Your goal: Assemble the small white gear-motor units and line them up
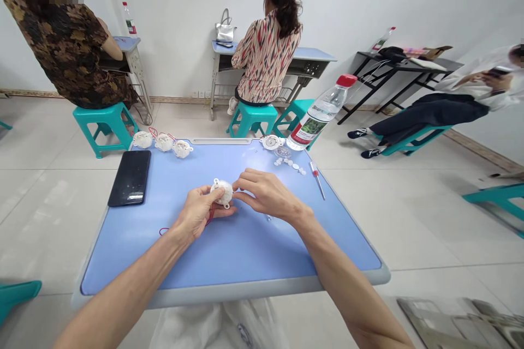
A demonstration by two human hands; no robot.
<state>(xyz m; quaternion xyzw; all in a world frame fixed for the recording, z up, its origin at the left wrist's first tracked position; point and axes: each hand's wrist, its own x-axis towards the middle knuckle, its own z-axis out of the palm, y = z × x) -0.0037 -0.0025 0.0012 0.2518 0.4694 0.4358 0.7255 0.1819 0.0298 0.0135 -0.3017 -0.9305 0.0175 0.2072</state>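
Observation:
My left hand [194, 211] is closed around a round white plastic housing [225, 187] with small mounting lugs, the thumb lying across its face. A thin red wire [210, 215] hangs below the housing and loops onto the blue desk [241, 262]. At the housing's right edge, the thumb and fingertips of my right hand [266, 193] are pinched together. Whatever they hold is too small to make out. A tiny shiny piece [268, 218] lies on the desk under my right hand.
Similar white housings [164, 142] line the back left, above a black phone [130, 178]. Back right are another housing [271, 142], small white discs [295, 166], a water bottle [313, 122] and a screwdriver [317, 179]. Other people sit beyond on green stools [257, 114].

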